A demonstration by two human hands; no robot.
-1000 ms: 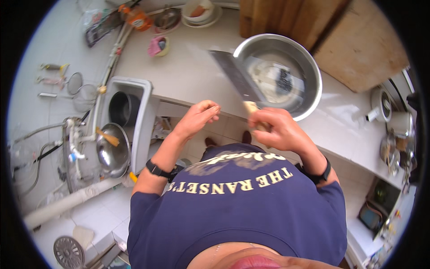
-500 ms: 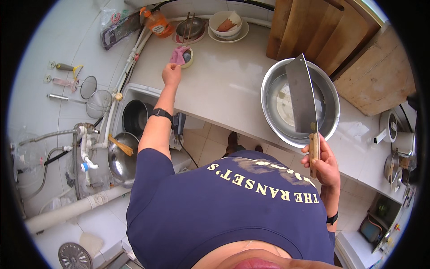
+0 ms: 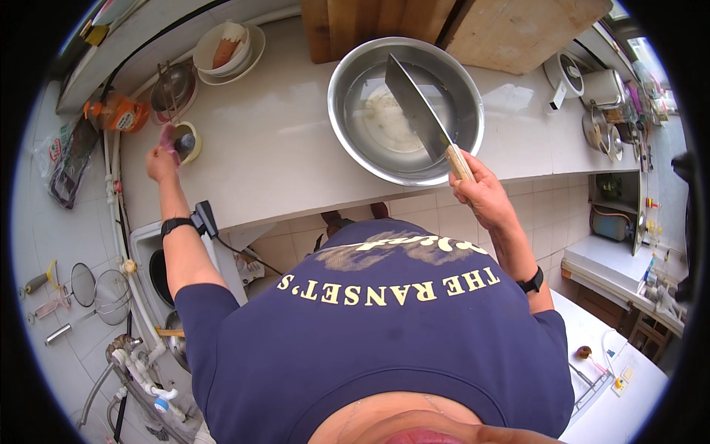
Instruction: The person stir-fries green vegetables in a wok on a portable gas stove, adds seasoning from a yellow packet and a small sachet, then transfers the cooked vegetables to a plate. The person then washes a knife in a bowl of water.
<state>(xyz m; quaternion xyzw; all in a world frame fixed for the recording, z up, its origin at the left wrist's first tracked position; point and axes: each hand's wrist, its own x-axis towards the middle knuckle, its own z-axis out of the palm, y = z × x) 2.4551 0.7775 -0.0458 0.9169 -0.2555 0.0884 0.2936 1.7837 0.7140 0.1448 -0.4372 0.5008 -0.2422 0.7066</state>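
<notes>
In my right hand (image 3: 482, 194) is the wooden handle of a cleaver (image 3: 414, 103), my fingers wrapped round it. Its wide blade slants over a large metal basin (image 3: 342, 152) holding clear water; whether the blade touches the water is hard to tell. At the far left of the counter, my left hand (image 3: 160, 164) pinches a pink cloth (image 3: 168, 138). Beside the cloth stands a small pale yellow bowl (image 3: 195, 148) with a dark, rounded lump (image 3: 183, 143) in it.
Behind the small bowl are a metal bowl (image 3: 177, 83) with chopsticks, stacked white bowls (image 3: 222, 66) and an orange pump bottle (image 3: 122, 112). Wooden boards (image 3: 377, 22) lean behind the basin. The sink (image 3: 144, 237) lies below my left forearm, with strainers (image 3: 111, 296) on the wall.
My view has swung to the right, so the counter sits further left in it. The cleaver has tipped from nearly upright to a slant over the basin. My left hand still grips the cloth.
</notes>
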